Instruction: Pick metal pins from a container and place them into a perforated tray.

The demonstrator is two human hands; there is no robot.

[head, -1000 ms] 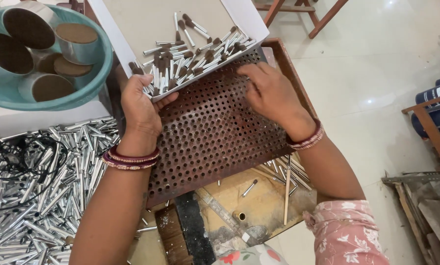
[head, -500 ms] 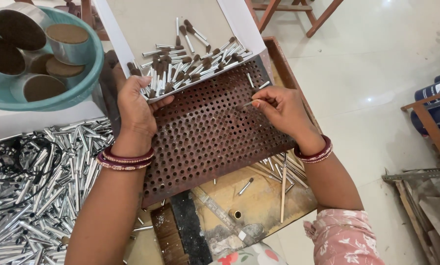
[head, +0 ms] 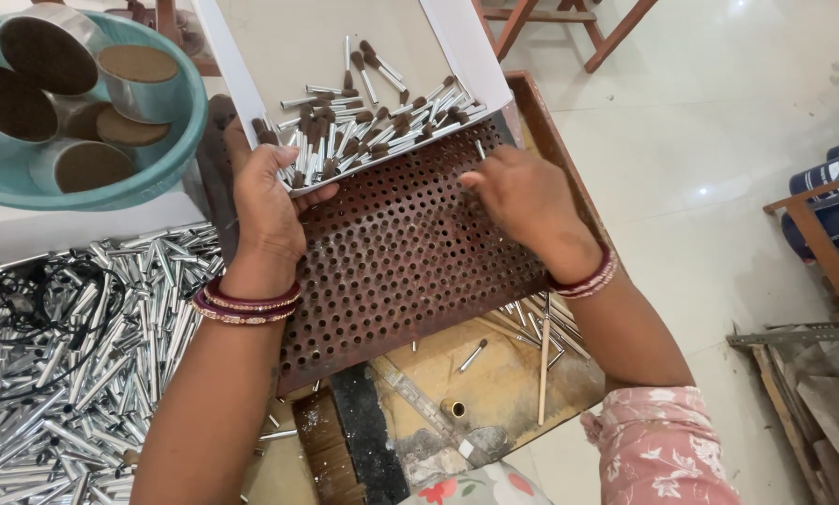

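Left hand curled under tray edge, holding it tilted over plate; tubes piled at low rim. Right hand pinching, contents unclear. Risk: tray slips, tubes spill across holes

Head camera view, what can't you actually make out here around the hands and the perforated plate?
- Right hand: its fingertips curl under, so anything pinched is hidden.
- Left hand: it covers the near corner of the white tray.
- Perforated plate: whether its holes are filled is too small to tell.
- Teal basin: cut off by the top-left edge.
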